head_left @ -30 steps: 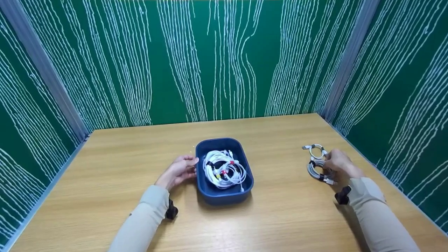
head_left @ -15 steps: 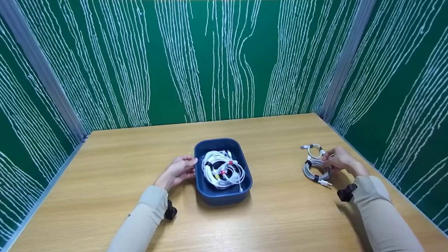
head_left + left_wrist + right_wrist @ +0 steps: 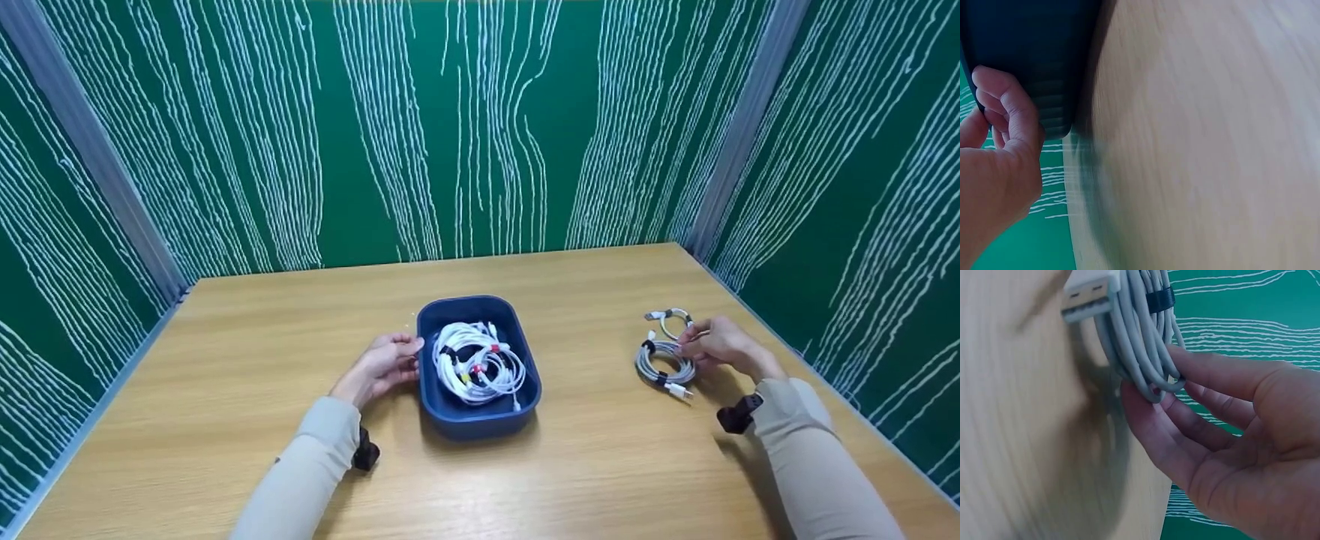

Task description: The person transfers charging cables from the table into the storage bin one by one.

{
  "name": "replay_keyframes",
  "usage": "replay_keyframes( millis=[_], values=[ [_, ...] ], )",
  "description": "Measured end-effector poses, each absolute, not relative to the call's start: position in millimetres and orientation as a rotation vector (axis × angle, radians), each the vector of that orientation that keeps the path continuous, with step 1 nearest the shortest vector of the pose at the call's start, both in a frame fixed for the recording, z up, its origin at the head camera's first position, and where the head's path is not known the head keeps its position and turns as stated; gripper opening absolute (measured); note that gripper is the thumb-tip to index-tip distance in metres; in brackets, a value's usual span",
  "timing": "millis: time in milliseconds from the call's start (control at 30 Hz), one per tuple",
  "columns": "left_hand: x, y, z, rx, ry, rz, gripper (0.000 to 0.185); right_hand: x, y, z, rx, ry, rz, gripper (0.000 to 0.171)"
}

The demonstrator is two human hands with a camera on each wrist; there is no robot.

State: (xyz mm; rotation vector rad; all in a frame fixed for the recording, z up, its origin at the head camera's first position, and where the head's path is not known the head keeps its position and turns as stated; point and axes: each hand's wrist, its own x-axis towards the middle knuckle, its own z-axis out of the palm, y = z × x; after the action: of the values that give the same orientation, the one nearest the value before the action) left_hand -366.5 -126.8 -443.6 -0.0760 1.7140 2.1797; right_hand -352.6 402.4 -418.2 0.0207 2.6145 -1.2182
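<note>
A dark blue plastic bin (image 3: 480, 431) stands mid-table, holding coiled white cables (image 3: 459, 334) with red, yellow and black bands. At its left side my left hand (image 3: 384, 366) grips the rim between thumb and fingers; in the left wrist view the fingers (image 3: 1016, 109) are curled by the outer wall. My right hand (image 3: 724, 346) pinches the right edge of a coiled grey USB cable (image 3: 645, 367), tied with black straps. Its white USB plug (image 3: 1088, 295) sticks out in the right wrist view. Just behind lies a smaller white cable coil (image 3: 661, 321), partly hidden by my right hand.
The wooden table (image 3: 300, 322) meets green panels (image 3: 360, 225) with wavy white lines at the back and both sides. Grey posts (image 3: 724, 165) stand at the back corners. A dark wrist camera (image 3: 739, 415) sits below my right wrist.
My right hand has shifted left with the grey USB cable, uncovering more of the coil. The smaller cable, the bin and my left hand stay where they were.
</note>
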Motion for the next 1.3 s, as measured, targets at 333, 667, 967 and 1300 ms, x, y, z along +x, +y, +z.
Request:
replay_keyframes(
  millis=[333, 667, 967, 1300],
  values=[
    [-366.5, -128.0, -443.7, -0.028, 1.702, 2.17, 0.006, -355.6, 391.0, -412.3, -0.021, 2.533, -1.363, 0.017],
    [-367.0, -127.5, -443.4, -0.037, 1.721, 2.157, 0.006, -361.4, 378.8, -406.3, -0.052, 2.514, -1.387, 0.021],
    [-366.2, -127.9, -443.2, -0.054, 1.714, 2.176, 0.007, -367.9, 362.9, -398.7, -0.076, 2.493, -1.38, 0.026],
    [-366.4, -128.1, -445.0, -0.037, 1.725, 2.164, 0.009, -374.8, 344.9, -393.9, -0.14, 2.452, -1.452, 0.022]
  ],
)
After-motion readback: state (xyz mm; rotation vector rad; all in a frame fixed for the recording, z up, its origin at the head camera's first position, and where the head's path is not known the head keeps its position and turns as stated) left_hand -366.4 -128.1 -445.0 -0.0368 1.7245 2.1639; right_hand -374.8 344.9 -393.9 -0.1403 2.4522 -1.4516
